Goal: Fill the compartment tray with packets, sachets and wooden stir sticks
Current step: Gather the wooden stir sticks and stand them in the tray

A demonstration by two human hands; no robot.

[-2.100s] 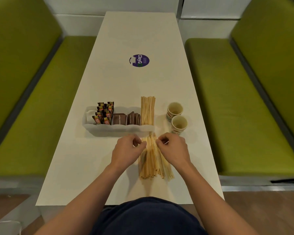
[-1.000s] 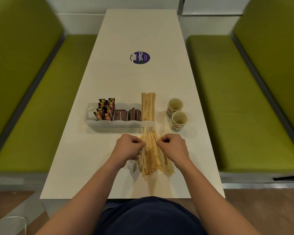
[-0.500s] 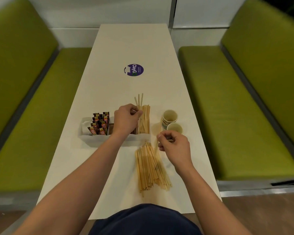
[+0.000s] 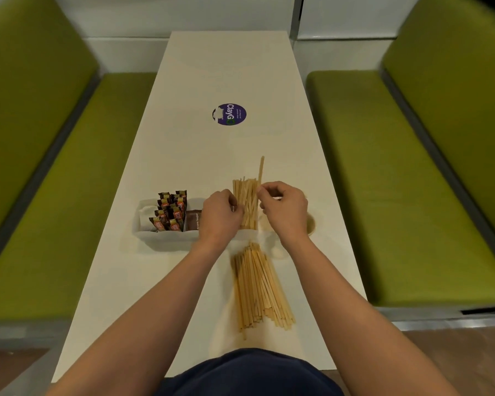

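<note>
A white compartment tray [image 4: 166,238] sits on the table. Its left part holds upright orange-and-dark packets [image 4: 170,212], its middle part brown sachets [image 4: 193,220], and its right part a standing bundle of wooden stir sticks [image 4: 247,201]. My left hand [image 4: 220,215] is curled against the bundle's left side, fingertips pinched on sticks there. My right hand [image 4: 283,207] is on the bundle's right side, pinching one stir stick [image 4: 261,170] that rises above the others. A loose pile of stir sticks [image 4: 257,287] lies on the table in front of the tray.
A paper cup [image 4: 311,224] peeks out from behind my right hand, right of the tray. A round purple sticker [image 4: 229,114] lies further back on the white table [image 4: 183,138]. Green benches [image 4: 397,181] run along both sides.
Both hands left the loose pile. The left carried sticks up to the tray's right compartment, and the right followed with one stick. The camera view tilted.
</note>
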